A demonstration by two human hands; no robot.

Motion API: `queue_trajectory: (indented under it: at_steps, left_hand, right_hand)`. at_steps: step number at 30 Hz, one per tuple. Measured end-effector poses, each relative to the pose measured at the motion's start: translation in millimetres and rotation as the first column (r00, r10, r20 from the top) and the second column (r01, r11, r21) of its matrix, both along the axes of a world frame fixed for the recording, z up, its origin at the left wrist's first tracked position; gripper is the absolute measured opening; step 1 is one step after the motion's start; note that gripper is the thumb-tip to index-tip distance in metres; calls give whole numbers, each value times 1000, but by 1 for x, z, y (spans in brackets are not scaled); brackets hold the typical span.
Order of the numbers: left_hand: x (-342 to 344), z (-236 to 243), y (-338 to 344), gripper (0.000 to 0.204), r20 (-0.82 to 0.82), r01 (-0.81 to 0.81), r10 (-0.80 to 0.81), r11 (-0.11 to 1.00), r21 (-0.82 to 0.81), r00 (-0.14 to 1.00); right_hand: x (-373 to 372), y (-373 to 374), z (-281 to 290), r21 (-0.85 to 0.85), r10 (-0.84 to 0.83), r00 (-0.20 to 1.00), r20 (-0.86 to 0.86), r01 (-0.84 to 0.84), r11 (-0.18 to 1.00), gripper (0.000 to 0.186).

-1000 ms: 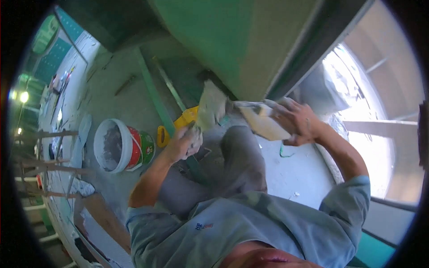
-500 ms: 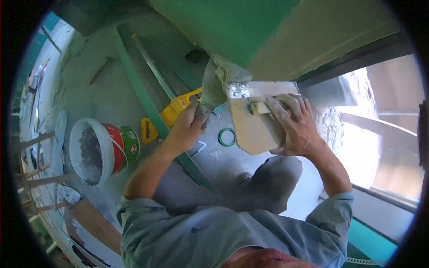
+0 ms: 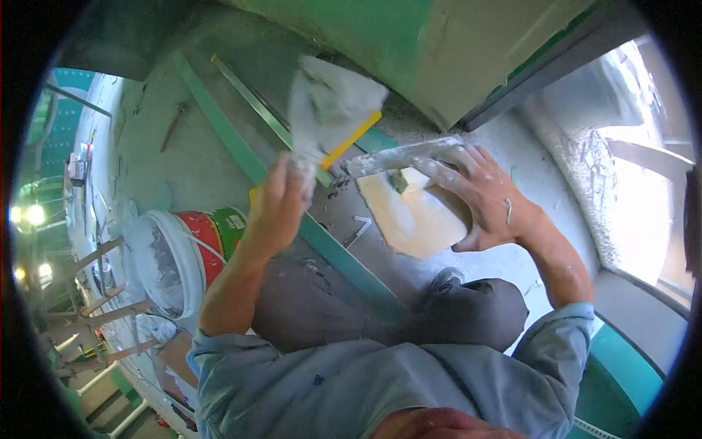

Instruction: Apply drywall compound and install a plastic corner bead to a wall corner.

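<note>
My left hand (image 3: 281,201) is closed around the handle of a putty knife. Its flared blade (image 3: 318,84) points away from me and carries a lump of grey-white putty (image 3: 340,95). To the right, my right hand (image 3: 490,194) grips a wide plastering blade with a beige board-like back (image 3: 413,223). Thumb and fingers spread over its back, next to a small pale block (image 3: 413,179). Wet putty coats the blade's far edge (image 3: 402,152). The two tools are close together, with a small gap between them. Both handles are mostly hidden by my fingers.
At left a white bucket (image 3: 201,285) with a red and green label holds grey putty. On the dusty floor lie a green strip (image 3: 340,256), a metal bar (image 3: 252,99), a yellow tool (image 3: 352,139) mostly hidden, and a hammer-like tool (image 3: 173,126). A green-grey wall panel (image 3: 395,36) stands ahead.
My left hand has moved left and turned, so the putty knife's blade now stands apart from the wide blade. The wide blade's far edge now shows putty. The view has shifted a little.
</note>
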State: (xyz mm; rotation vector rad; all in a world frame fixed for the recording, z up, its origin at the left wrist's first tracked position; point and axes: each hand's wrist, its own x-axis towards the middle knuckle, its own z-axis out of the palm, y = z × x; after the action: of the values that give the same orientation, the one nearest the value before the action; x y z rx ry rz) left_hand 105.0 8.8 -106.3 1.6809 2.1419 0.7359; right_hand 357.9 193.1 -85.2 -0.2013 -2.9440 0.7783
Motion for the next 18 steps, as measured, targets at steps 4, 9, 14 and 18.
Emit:
queue_trajectory:
  at_steps: [4, 9, 14, 18]
  left_hand:
    - [-3, 36, 0, 28, 718, -335, 366, 922, -194, 592]
    - [14, 35, 1, 30, 566, -848, 703, 530, -12, 431]
    - [9, 60, -3, 19, 782, -373, 176, 924, 77, 597]
    - [20, 48, 12, 19, 731, -439, 247, 895, 80, 636]
  right_hand:
    - [47, -18, -75, -431, -246, 962, -117, 174, 886, 103]
    - [75, -46, -164, -801, -521, 816, -251, 127, 585, 91]
    - [108, -77, -230, -862, -731, 669, 133, -286, -419, 65]
    - [88, -58, -262, -694, -823, 532, 198, -517, -502, 61]
